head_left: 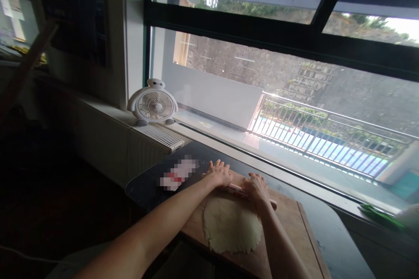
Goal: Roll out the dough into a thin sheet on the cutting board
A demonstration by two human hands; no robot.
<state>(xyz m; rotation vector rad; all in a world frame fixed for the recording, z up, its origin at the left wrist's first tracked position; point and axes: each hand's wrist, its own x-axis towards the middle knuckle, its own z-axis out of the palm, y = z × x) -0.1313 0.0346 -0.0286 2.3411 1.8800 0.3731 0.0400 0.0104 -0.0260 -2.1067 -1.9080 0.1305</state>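
A wooden rolling pin (237,189) with red markings lies across the far edge of a flattened sheet of pale dough (231,226). My left hand (221,174) rests on its left part, palm down, fingers stretched forward and apart. On the right part lies my right hand (257,187), its fingers also extended over the pin rather than wrapped round it. One rounded end of the pin sticks out beyond my right wrist. Beneath the dough is a wooden board (288,211); the dough's near edge is ragged, and my right forearm covers part of its right side.
The board sits on a dark table (330,222) against a window. A white packet with red (178,174), blurred out, lies at the table's far left. A white fan (155,105) stands on the radiator (160,137). Something green (381,216) lies on the sill at right.
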